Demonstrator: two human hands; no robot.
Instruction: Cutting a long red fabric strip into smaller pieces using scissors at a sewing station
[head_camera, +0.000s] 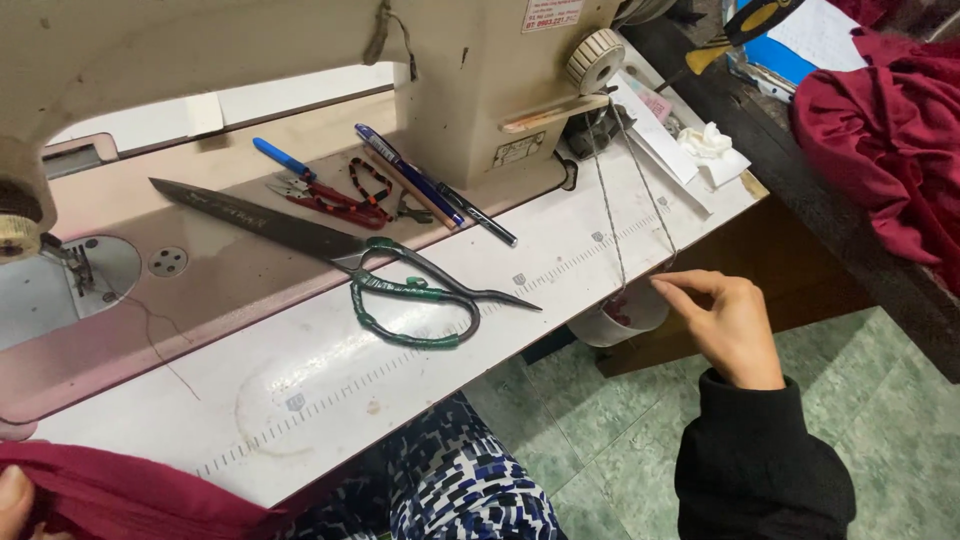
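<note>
White table with a printed ruler strip carries a beige sewing machine; green tiled floor below. Right hand sits at the table's right edge, thumb and forefinger pinched together on a thin grey cord. Cord runs as a loop, long axis up and away from the hand toward the machine's handwheel. Small white cup hangs just left of the fingers. Large scissors lie well to the left. Left hand at the lower-left corner grips dark red cloth; right hand is far nearer the cord.
</note>
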